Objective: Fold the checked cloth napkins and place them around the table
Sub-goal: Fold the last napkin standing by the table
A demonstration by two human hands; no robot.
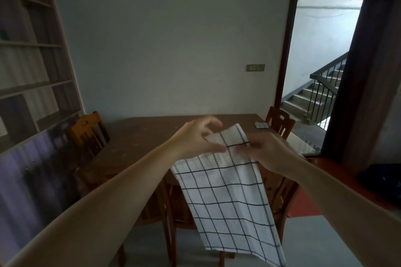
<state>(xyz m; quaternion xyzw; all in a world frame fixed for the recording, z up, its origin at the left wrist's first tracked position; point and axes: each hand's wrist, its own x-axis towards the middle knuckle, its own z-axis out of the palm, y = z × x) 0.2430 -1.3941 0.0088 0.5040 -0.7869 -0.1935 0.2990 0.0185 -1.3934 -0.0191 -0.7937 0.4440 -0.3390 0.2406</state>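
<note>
A white napkin with dark check lines (pixel 227 197) hangs in the air in front of the brown wooden table (pixel 152 132), its lower end dropping below the table edge. My left hand (pixel 197 136) pinches the napkin's upper left part between thumb and fingers. My right hand (pixel 267 149) grips the upper right part, somewhat blurred. A short flap of the cloth sticks up between the two hands. A small folded checked napkin (pixel 261 124) lies on the table's far right corner.
Wooden chairs stand at the table's left (pixel 89 130), far right (pixel 280 121) and near side (pixel 173 212). Shelving (pixel 32 54) fills the left wall. An open doorway (pixel 321 60) with stairs is at the right, beside a red counter (pixel 338 180).
</note>
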